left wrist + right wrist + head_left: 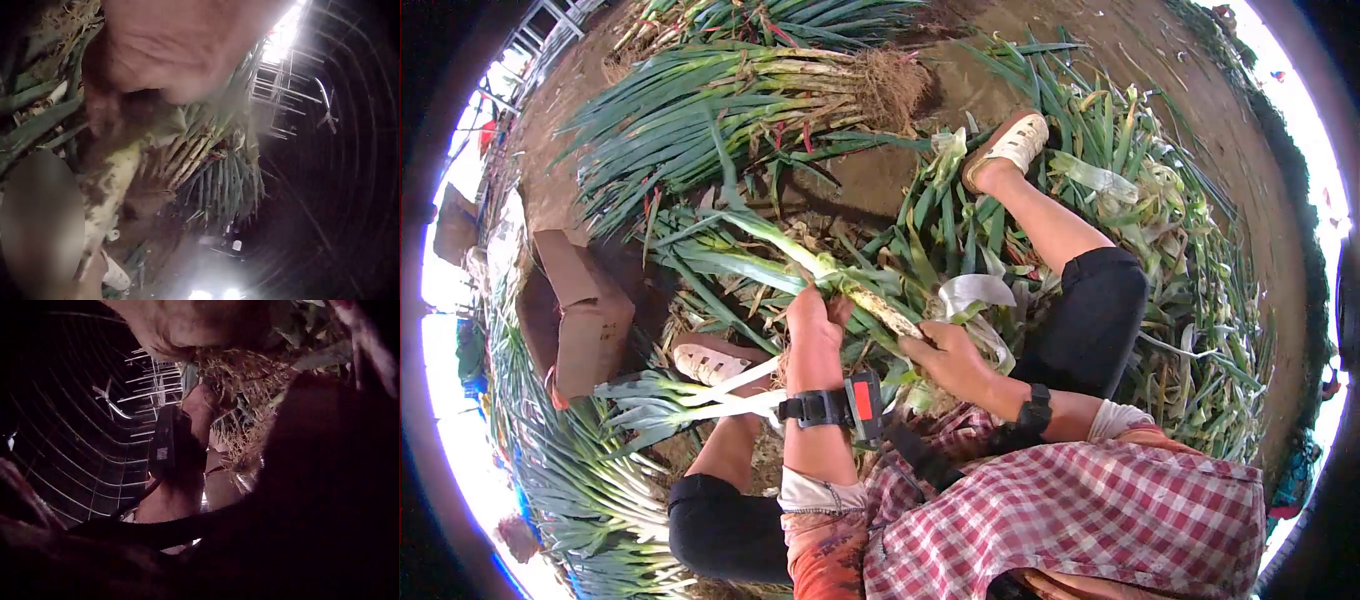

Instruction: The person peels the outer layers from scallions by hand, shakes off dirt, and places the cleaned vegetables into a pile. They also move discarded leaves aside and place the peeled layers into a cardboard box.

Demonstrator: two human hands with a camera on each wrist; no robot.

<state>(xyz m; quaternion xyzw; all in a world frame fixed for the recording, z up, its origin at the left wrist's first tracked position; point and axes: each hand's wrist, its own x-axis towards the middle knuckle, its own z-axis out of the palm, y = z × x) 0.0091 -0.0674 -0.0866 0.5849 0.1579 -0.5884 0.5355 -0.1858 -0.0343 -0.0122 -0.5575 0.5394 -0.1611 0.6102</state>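
Note:
In the head view a long green onion stalk (870, 303) with a pale, dirt-marked lower part lies slantwise between both hands. The left hand (812, 318) grips it below the green leaves, fingers curled round it. At its lower right end the right hand (955, 365) holds the stalk between thumb and fingers. The left wrist view shows the left hand (162, 56) over the mottled stalk (115, 181). In the right wrist view the right hand (200, 325) is close above tangled brown roots (250, 384); its fingertips are hidden.
Bundled onions (730, 110) lie at the upper left, a cardboard box (580, 310) at the left. Two white-stemmed onions (725, 405) rest beside the left forearm. More onions (590, 480) lie at lower left, and heaped leaf scraps (1150, 220) at the right around the person's legs.

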